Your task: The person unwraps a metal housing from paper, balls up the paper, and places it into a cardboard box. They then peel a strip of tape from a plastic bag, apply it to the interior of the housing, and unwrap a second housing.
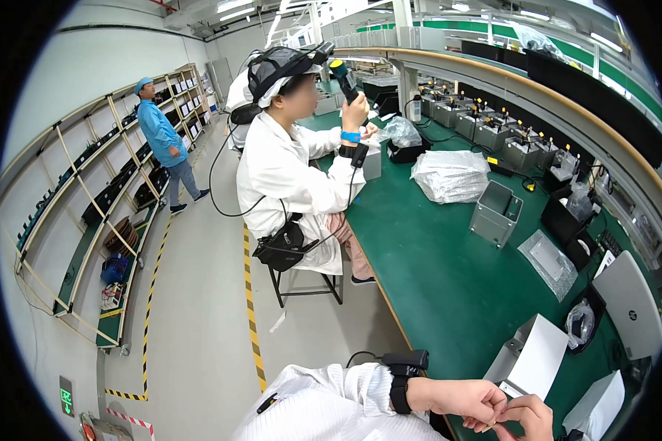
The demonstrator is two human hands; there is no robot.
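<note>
At the lower right, over the near edge of the green bench, my left hand (pixel 469 400) is closed in a pinch, its fingers meeting those of my right hand (pixel 528 415). A tiny yellowish thing shows between the fingertips, too small to name. My right hand is pinched too and partly cut off by the picture's lower edge. The left wrist wears a black band with a black box (pixel 404 360) beside it on a white sleeve. Just beyond my hands stands a white and grey metal case (pixel 533 359).
The green bench (pixel 419 264) carries a grey metal box (pixel 496 213), a bubble-wrap bundle (pixel 450 176), a bubble-wrapped panel (pixel 546 263) and a silver monitor (pixel 632 312). A seated co-worker (pixel 287 165) holds a dark handheld tool (pixel 343 81). Another person (pixel 159 132) stands by shelves (pixel 88 184).
</note>
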